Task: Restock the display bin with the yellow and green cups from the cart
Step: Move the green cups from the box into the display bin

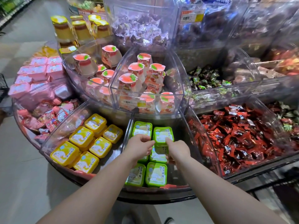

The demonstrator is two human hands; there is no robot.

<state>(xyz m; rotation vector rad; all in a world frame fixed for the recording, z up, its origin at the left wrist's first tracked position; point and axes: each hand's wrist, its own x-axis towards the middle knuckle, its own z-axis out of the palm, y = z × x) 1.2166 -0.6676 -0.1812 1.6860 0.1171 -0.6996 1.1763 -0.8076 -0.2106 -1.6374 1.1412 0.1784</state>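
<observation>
The display bin's clear green-cup compartment [127,135] holds several square green cups, such as the front one [156,174]. My right hand [177,150] grips a raised green cup [163,134] on top of the stack at the back right, index finger on its lid. My left hand [139,145] is just left of it. Its curled fingertips lie on the near edge of the back-left green cup [142,128] and its thumb points at the raised cup. Whether it grips anything is unclear. Several yellow cups [81,136] fill the compartment to the left.
Above the compartments stand clear bins of peach jelly cups [142,78]. Pink cups [38,70] are at the left and red wrapped candies [242,135] at the right. A black wire cart edge [2,88] shows at the far left. The bin's dark rim [153,196] curves in front of me.
</observation>
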